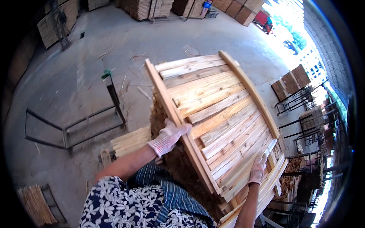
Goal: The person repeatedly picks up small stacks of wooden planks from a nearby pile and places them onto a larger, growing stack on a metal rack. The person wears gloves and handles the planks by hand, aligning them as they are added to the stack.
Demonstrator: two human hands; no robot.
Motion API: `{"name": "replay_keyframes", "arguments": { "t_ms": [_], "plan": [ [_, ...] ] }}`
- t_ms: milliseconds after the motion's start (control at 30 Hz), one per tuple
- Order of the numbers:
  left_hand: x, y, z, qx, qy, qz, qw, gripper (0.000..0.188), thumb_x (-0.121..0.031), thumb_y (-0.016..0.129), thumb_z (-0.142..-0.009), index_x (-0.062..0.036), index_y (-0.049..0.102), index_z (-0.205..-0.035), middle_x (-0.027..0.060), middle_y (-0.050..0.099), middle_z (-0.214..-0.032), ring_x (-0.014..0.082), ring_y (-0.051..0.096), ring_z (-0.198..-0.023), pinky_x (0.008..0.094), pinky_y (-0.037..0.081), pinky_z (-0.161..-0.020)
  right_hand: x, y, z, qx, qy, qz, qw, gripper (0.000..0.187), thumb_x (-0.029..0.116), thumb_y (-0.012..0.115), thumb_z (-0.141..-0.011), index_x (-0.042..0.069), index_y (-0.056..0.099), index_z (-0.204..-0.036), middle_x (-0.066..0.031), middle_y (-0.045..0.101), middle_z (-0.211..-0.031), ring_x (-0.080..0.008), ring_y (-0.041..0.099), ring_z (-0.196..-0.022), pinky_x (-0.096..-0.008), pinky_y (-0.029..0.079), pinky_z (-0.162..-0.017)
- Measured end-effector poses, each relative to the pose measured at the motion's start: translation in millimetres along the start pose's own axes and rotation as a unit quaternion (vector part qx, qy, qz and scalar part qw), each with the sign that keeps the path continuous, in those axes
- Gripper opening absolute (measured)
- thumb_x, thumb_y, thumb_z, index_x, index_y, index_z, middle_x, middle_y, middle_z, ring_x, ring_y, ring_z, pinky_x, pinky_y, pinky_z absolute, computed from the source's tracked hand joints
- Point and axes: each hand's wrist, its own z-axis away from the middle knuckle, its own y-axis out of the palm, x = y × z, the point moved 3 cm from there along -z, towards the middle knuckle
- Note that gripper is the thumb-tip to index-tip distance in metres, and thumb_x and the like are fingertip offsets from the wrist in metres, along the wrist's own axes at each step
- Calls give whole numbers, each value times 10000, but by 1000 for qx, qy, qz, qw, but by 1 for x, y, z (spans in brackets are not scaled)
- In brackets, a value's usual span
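Note:
A stack of wooden slats (220,98), laid side by side, stands in front of me. Two long wooden strips lie across the ends of its top layer: the left strip (161,88) and the right strip (251,89). My left hand (171,136), in a pale knitted glove, is closed over the left strip, thumb on top and some fingers hidden. At the near right end of the stack, my gloved right hand (258,167) grips a wooden slat (243,178). Other loose slats (272,182) lie beside and under my right wrist, partly hidden.
An empty black metal frame (91,117) stands on the concrete floor to the left. More slats (131,140) lie low beside the stack. Wood bundles (137,9) line the far side. On the right are metal racks (294,102) and piled wood.

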Motion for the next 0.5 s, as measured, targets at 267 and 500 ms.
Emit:
{"name": "replay_keyframes", "arguments": {
  "t_ms": [267,500],
  "plan": [
    [5,-23,13,148,55,70,985,847,-314,798,-822,65,294,-1387,180,547,-1245,258,543,-1173,379,449,-1040,10,-25,10,-33,55,-194,979,627,383,500,-1011,34,311,-1495,-252,423,-1462,-394,469,-1275,-406,369,-1067],
    [37,0,-21,97,-21,19,995,1086,-392,800,-811,63,78,-1482,198,584,-1216,230,569,-1135,315,485,-960,16,-20,14,-45,37,-298,953,622,356,513,-1015,9,317,-1493,-216,429,-1477,-326,464,-1308,-359,349,-1084]
  ]
}}
